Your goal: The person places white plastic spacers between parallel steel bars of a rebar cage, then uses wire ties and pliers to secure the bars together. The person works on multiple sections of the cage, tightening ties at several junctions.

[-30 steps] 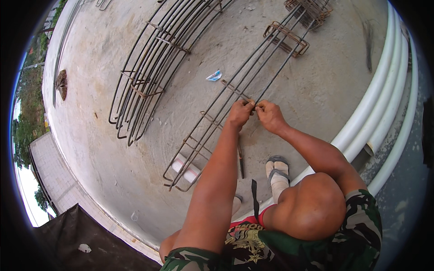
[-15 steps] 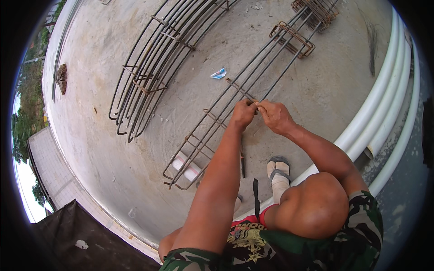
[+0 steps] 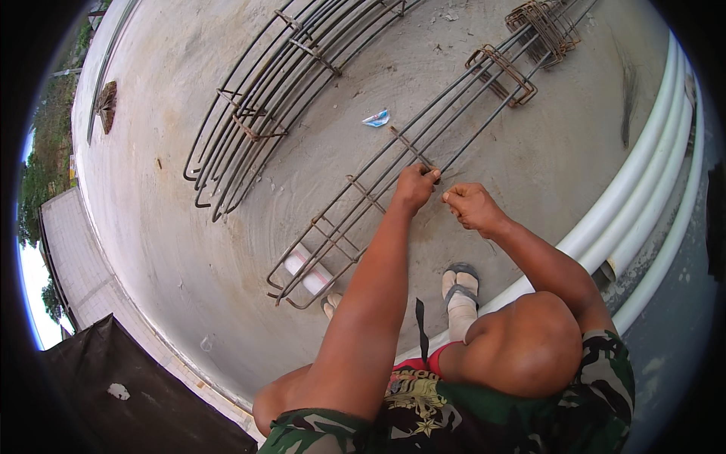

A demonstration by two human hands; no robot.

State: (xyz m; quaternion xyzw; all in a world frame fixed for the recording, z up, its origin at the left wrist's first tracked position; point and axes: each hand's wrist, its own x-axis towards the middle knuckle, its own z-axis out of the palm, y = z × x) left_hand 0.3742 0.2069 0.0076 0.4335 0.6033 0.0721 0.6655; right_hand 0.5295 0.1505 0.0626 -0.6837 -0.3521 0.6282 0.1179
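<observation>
A long rebar cage [image 3: 426, 129] lies slantwise before me, its bars joined by square stirrups. My left hand [image 3: 418, 187] is closed at the near side of the cage, its fingers around the corner of a stirrup [image 3: 408, 142]. Just to the right, apart from the bars, my right hand [image 3: 473, 206] is closed in a pinch; whatever it holds is too small to make out. Farther up the cage, a few loose rusty stirrups [image 3: 501, 74] hang around the bars, with a thicker bunch of stirrups [image 3: 541, 34] beyond.
A second rebar bundle [image 3: 265, 98] lies at the upper left. White pipes [image 3: 643, 181] curve along the right. A white roll [image 3: 308, 268] sits under the cage's near end. A blue-and-white wrapper [image 3: 376, 118] and thin wires [image 3: 628, 98] lie on the concrete.
My right hand has drawn away from my left, down and to the right, leaving a gap. My left hand stays at the stirrup. The dark rod-like thing below the hands no longer shows.
</observation>
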